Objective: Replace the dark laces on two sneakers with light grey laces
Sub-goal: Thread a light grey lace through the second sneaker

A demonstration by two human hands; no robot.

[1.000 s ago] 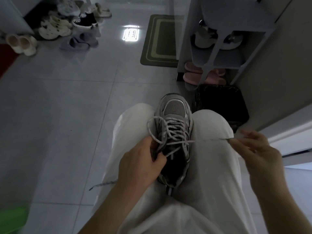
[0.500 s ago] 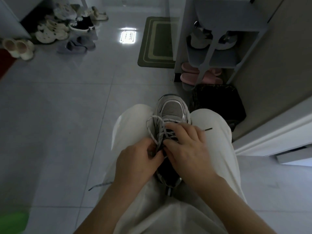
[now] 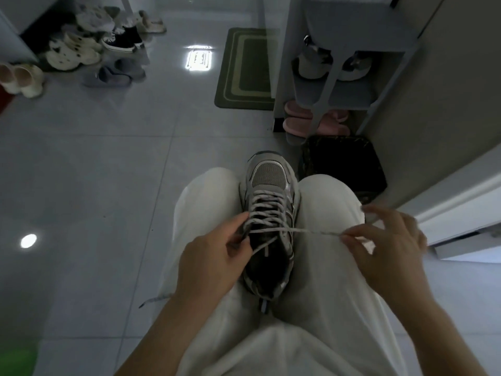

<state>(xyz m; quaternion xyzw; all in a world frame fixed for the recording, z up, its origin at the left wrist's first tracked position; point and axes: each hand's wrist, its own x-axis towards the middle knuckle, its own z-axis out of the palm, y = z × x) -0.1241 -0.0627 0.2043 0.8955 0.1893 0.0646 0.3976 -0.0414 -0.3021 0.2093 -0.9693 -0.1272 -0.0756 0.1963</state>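
Two hands at work: the left hand (image 3: 208, 264) grips one sneaker (image 3: 269, 213), the right hand (image 3: 390, 240) pinches one light grey lace (image 3: 311, 231). Well beyond the pinch lie one green mat (image 3: 246, 69), two pink slippers (image 3: 298, 123), two grey slippers (image 3: 113, 76) and one black high-top (image 3: 122, 40).

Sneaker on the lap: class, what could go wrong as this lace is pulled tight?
1. The sneaker is only wedged between the thighs and steadied by the left hand; a sideways pull on the light grey lace by the right hand might twist it loose.
2. A lace end dangles beside the left thigh; if it is this lace's other end, overpulling may leave uneven lengths.
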